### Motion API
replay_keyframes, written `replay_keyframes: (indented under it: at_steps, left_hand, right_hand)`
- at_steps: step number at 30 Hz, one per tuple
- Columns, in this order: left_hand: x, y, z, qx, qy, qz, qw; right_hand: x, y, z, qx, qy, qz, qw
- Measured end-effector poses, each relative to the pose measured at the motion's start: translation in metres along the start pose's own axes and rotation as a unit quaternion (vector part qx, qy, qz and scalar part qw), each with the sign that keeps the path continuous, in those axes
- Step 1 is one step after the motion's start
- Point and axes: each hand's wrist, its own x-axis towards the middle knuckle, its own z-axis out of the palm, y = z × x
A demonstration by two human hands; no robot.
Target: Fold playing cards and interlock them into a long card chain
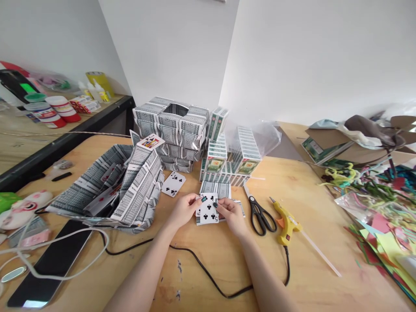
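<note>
My left hand (pixel 186 211) and my right hand (pixel 230 213) pinch a five of clubs playing card (pixel 209 210) between them, one at each side. Its face is turned up toward me, and another card edge peeks out at its left. Beneath and behind lie more playing cards (pixel 215 188) with patterned grey backs showing. A club card (pixel 173 183) lies face up, left of my hands. Close on the right are black-handled scissors (pixel 261 216) and a yellow glue gun (pixel 286 222) with a clear glue stick (pixel 320 252) sticking out of its rear.
A box woven from cards (pixel 139 186) stands at left, holding loose cards. Behind are stacked card-covered boxes (pixel 172 125) and green card packs (pixel 227 169). A black cable (pixel 208 271) crosses the table near my forearms. A phone (pixel 48 268) lies front left; colored paper scraps (pixel 386 242) cover the right.
</note>
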Motion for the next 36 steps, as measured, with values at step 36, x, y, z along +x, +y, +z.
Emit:
replay_keyframes:
  at_steps: [36]
  left_hand:
    - [-0.004, 0.012, 0.009, 0.106, 0.075, 0.055, 0.990]
  right_hand:
    - [-0.014, 0.006, 0.013, -0.287, 0.195, -0.233, 0.908]
